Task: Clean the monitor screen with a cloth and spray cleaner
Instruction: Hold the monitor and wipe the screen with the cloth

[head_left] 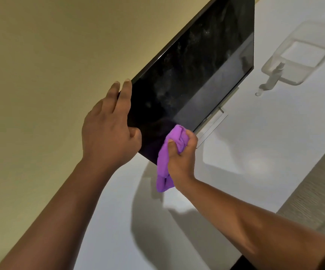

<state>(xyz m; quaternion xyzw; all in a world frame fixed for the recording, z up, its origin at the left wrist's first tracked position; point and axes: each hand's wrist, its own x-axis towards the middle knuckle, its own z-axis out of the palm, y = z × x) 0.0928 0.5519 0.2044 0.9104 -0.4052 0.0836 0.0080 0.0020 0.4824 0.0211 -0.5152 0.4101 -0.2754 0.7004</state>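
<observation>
A black monitor (pixel 192 75) stands on a white desk, its dark screen streaked with dust and smears. My left hand (pixel 109 131) grips the monitor's near top corner, fingers over the top edge and thumb on the screen side. My right hand (pixel 181 156) holds a bunched purple cloth (pixel 167 152) against the lower near part of the screen, with a tail of cloth hanging below the fist. A clear spray bottle (pixel 270 78) lies at the far right of the desk, blurred.
The white desk (pixel 255 145) runs under the monitor, whose silver stand base (pixel 214 123) shows below the screen. A translucent plastic container (pixel 309 55) sits at the far right beside the bottle. A yellowish wall (pixel 60 55) is behind the monitor. The desk's edge runs along the right.
</observation>
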